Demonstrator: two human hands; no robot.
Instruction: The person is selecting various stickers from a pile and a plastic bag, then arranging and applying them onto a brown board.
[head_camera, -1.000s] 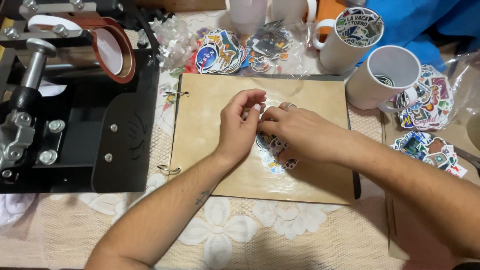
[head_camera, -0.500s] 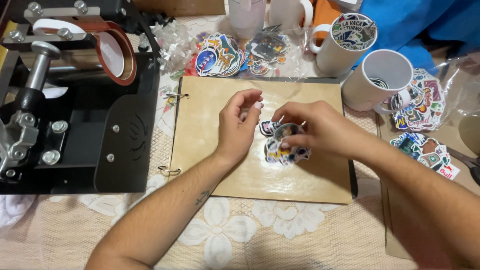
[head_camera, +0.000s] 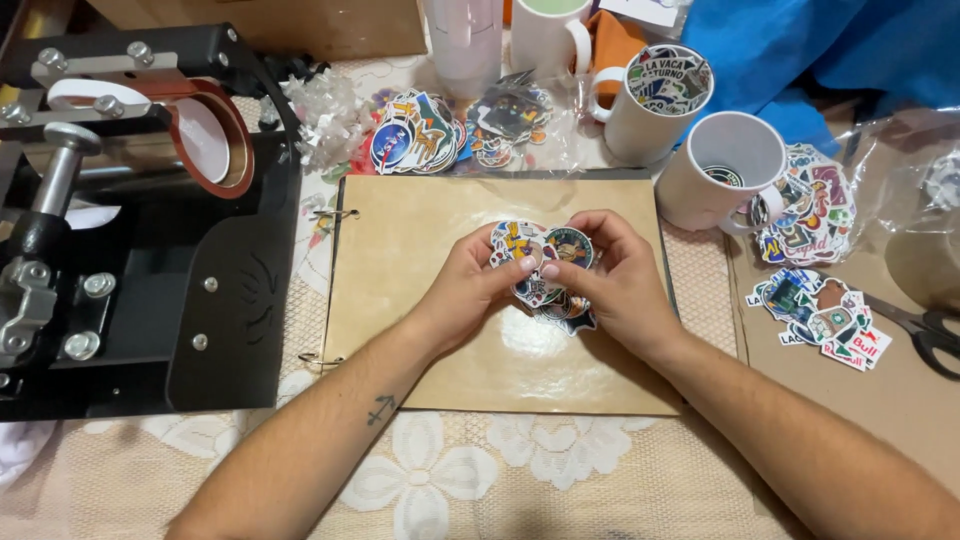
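Lace-patterned cream tablecloth (head_camera: 420, 490) covers the bench I'm looking down on, with a black metal mug press (head_camera: 130, 260) filling the left side. Next largest is the tan wooden ring-bound board (head_camera: 400, 300) at centre, and both hands meet above it. My left hand (head_camera: 470, 290) and right hand (head_camera: 620, 285) pinch the same small fanned stack of colourful die-cut stickers (head_camera: 540, 262) between thumbs and fingertips, so the stack sits right between them, equally near each, spread roughly left to right. Two white ceramic mugs (head_camera: 720, 170) stand beyond the right hand, loose sticker piles (head_camera: 820, 310) lie to its right, and black scissors (head_camera: 925, 335) sit at the far edge. Nothing blocks the board's bare face.
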